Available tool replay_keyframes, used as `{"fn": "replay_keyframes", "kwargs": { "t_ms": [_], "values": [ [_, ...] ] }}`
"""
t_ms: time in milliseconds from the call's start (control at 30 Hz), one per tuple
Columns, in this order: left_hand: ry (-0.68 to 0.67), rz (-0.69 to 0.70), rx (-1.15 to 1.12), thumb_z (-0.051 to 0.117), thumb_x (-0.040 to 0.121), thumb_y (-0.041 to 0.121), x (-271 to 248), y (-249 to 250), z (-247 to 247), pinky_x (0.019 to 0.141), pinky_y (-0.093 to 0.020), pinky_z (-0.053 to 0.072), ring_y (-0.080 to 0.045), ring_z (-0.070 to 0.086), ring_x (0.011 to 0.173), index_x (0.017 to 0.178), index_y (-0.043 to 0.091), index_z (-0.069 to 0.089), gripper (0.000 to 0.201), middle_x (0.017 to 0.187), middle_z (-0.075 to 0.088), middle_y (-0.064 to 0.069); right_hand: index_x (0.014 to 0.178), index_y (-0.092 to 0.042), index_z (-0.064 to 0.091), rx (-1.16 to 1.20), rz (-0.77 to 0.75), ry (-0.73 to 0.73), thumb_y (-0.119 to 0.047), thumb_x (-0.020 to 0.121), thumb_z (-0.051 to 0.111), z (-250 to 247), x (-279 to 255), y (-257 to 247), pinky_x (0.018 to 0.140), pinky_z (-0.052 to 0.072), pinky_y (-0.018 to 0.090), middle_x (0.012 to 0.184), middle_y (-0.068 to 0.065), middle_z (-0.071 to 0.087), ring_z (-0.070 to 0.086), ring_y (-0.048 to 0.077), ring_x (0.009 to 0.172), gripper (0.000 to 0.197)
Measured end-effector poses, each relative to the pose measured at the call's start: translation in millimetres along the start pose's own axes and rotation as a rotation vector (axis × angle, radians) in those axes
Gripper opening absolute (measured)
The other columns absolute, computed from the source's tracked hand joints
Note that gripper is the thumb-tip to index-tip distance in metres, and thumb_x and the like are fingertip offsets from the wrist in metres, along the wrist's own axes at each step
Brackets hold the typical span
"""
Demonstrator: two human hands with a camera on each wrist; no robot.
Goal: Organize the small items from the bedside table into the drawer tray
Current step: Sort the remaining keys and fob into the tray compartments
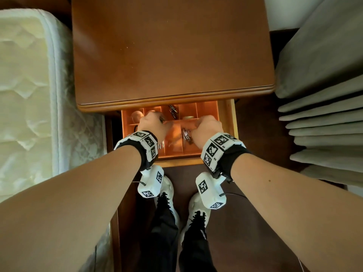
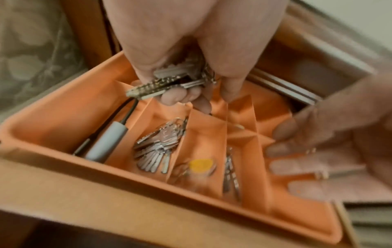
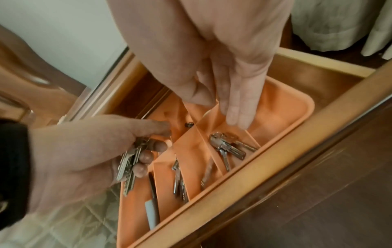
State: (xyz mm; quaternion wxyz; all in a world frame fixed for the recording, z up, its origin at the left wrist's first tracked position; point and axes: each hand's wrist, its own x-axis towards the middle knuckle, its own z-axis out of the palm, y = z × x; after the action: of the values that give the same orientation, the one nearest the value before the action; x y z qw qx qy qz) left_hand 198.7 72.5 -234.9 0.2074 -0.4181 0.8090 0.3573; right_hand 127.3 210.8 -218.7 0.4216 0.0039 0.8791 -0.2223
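Note:
An orange divided tray (image 2: 53,115) lies in the open drawer (image 1: 230,118) under the bedside table top (image 1: 172,52). My left hand (image 1: 151,122) hovers over the tray's left half, fingers curled round a bunch of keys (image 2: 167,82). My right hand (image 3: 237,107) reaches over the right half with straight fingers and holds nothing. In the compartments lie another key bunch (image 2: 157,147), a grey cable plug (image 2: 106,142), a small yellow item (image 2: 200,165) and thin metal pieces (image 2: 230,174). More keys (image 3: 228,147) lie below my right fingertips.
A mattress (image 1: 29,95) stands close on the left and grey curtain folds (image 1: 324,118) on the right. My white shoes (image 1: 167,189) are on the dark floor just before the drawer front (image 1: 176,163). The table top overhangs the tray's rear compartments.

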Motion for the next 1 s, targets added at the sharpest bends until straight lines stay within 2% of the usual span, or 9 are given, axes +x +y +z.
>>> {"fn": "replay_keyframes", "kwargs": {
  "t_ms": [67,167,300,367,500,600,700,900,1000],
  "values": [
    [0.011,-0.042,-0.203,0.056,0.084,0.04,-8.2,7.9,-5.7,0.071,-0.036,0.061,-0.027,0.069,0.079,0.095,0.029,0.067,0.02,0.093,0.072,-0.007,0.122,-0.012,0.065,0.044,-0.007,-0.01,-0.023,0.088,0.064,-12.9,-7.1,-1.2,0.075,0.058,0.032,0.117,0.012,0.065,0.068,0.025,0.091,0.035],
    [-0.078,-0.048,-0.433,0.052,0.091,0.032,-26.3,24.1,-8.0,0.054,-0.028,0.052,-0.021,0.06,0.06,0.105,0.019,0.067,0.024,0.076,0.066,-0.004,0.106,-0.017,0.072,0.133,-0.053,-0.055,-0.029,0.087,0.062,-27.8,-24.6,-2.3,0.076,0.061,0.034,0.1,0.007,0.072,0.073,0.021,0.082,0.024],
    [-0.219,-0.072,-0.667,0.049,0.092,0.009,-46.4,44.4,5.6,0.089,-0.048,0.054,-0.035,0.064,0.086,0.118,0.006,0.065,0.031,0.089,0.065,-0.017,0.113,-0.027,0.069,0.216,-0.038,-0.079,-0.051,0.06,0.06,-29.6,-39.3,8.2,0.081,0.062,0.041,0.101,0.004,0.074,0.074,0.021,0.087,0.058],
    [-0.265,-0.025,-0.631,0.052,0.089,0.0,-48.3,51.1,16.9,0.093,-0.05,0.055,-0.035,0.067,0.095,0.118,0.013,0.068,0.036,0.109,0.069,-0.019,0.111,-0.03,0.067,0.275,-0.026,-0.078,-0.053,0.056,0.063,-25.9,-32.1,23.9,0.081,0.062,0.045,0.098,0.004,0.076,0.075,0.024,0.088,0.06],
    [-0.243,0.052,-0.581,0.067,0.088,0.01,-45.6,60.1,39.1,0.087,-0.045,0.059,-0.029,0.07,0.098,0.114,0.024,0.071,0.031,0.114,0.07,-0.011,0.085,-0.022,0.066,0.35,0.004,-0.02,-0.024,0.078,0.072,-38.1,-31.6,38.4,0.068,0.064,0.044,0.085,0.011,0.077,0.077,0.026,0.07,0.009],
    [-0.18,-0.002,-0.566,0.076,0.08,0.018,-40.1,63.4,49.7,0.07,-0.038,0.061,-0.025,0.072,0.08,0.107,0.024,0.073,0.027,0.11,0.072,-0.012,0.074,-0.021,0.067,0.42,0.032,0.033,-0.011,0.08,0.069,-42.7,-24.0,52.7,0.067,0.064,0.048,0.082,0.016,0.075,0.076,0.031,0.068,0.012],
    [-0.095,-0.044,-0.518,0.079,0.075,0.021,-35.0,64.2,57.1,0.079,-0.038,0.062,-0.025,0.073,0.09,0.099,0.026,0.073,0.026,0.12,0.07,-0.011,0.077,-0.021,0.069,0.447,0.081,0.095,-0.014,0.078,0.066,-45.5,-19.7,65.4,0.073,0.064,0.046,0.083,0.012,0.074,0.076,0.03,0.072,0.008],
    [0.05,-0.092,-0.368,0.073,0.081,0.015,-18.5,71.5,76.6,0.049,-0.026,0.056,-0.016,0.068,0.059,0.082,0.023,0.072,0.008,0.078,0.073,-0.004,0.081,-0.024,0.066,0.388,0.158,0.244,-0.022,0.087,0.057,-60.6,-19.6,94.0,0.081,0.06,0.038,0.093,0.01,0.075,0.073,0.032,0.086,0.01],
    [0.085,-0.093,-0.302,0.075,0.082,0.023,-14.9,78.1,81.9,0.058,-0.031,0.06,-0.022,0.07,0.065,0.088,0.023,0.072,0.007,0.08,0.071,-0.004,0.094,-0.018,0.07,0.371,0.192,0.269,-0.02,0.092,0.058,-62.5,-14.5,110.1,0.073,0.051,0.03,0.096,0.006,0.072,0.068,0.027,0.087,0.013]
  ]
}}
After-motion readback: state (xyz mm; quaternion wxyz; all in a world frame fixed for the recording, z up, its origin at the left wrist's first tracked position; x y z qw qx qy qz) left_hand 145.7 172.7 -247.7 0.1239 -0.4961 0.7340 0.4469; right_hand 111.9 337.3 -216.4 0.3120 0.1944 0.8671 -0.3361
